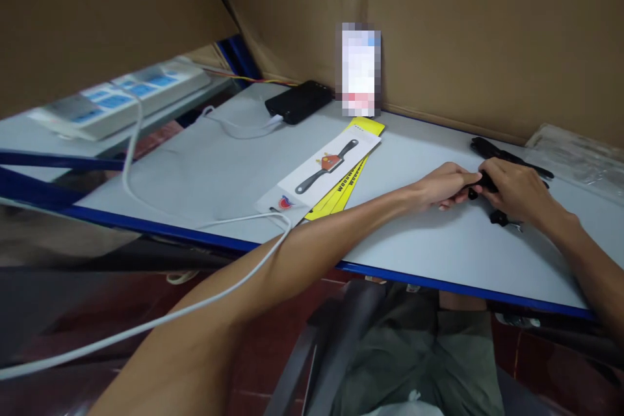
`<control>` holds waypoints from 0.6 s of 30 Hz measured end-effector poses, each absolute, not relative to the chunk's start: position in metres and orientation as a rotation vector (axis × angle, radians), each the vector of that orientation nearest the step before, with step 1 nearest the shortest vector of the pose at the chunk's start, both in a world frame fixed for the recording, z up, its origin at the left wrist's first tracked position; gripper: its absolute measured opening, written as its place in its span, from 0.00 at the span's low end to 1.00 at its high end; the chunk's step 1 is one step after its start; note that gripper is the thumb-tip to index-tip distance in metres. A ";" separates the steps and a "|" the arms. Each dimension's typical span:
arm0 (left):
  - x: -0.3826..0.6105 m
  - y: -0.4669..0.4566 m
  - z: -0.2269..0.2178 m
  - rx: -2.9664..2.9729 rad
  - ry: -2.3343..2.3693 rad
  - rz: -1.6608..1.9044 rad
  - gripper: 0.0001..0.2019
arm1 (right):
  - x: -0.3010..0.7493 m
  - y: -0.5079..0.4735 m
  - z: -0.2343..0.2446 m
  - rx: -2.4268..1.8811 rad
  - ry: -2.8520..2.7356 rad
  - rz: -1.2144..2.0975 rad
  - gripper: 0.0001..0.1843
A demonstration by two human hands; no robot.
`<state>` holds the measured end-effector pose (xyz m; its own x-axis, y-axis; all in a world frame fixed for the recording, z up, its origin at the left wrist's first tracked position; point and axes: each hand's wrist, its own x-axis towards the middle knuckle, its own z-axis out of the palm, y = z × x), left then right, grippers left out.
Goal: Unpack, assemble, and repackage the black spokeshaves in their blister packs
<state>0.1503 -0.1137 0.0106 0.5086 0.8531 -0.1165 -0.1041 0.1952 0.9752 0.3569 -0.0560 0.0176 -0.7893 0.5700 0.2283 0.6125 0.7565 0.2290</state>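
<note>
At the right of the table, my left hand (446, 187) and my right hand (517, 188) meet, both closed around a small black tool (487, 182). Fingers cover most of it, so its full shape is hidden. Just below my right hand lies another dark piece (498, 216) with a shiny metal bit; I cannot tell whether it joins the held tool. Behind the hands rest long black-handled tools (511, 155), partly overlapped by my right hand. Left of my hands, a white card (316, 172) printed with a two-handled spokeshave lies over yellow printed strips (348, 192).
A phone (361, 71) with a blurred screen leans on the cardboard wall (487, 45). Near it sits a black power bank (299, 102) with a white cable (234, 133). Clear plastic packaging (580, 156) lies at the right. A power strip (131, 97) stands far left. Another white cable (160, 318) crosses my left arm.
</note>
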 end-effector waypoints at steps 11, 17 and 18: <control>0.154 -0.113 0.006 1.283 0.855 0.802 0.13 | 0.361 -0.061 0.022 -1.151 -2.820 -0.599 0.08; 0.159 -0.113 -0.001 1.611 1.042 1.060 0.21 | 0.378 -0.049 0.024 -1.380 -2.629 -0.660 0.11; 0.159 -0.114 -0.001 1.653 1.058 1.086 0.22 | 0.380 -0.048 0.025 -1.403 -2.609 -0.652 0.11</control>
<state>0.1593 -0.1137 -0.0013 0.2588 0.9428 0.2101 0.1849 -0.2618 0.9473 0.3799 -0.0483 0.0245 -0.5675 0.7700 0.2917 0.8166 0.4813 0.3185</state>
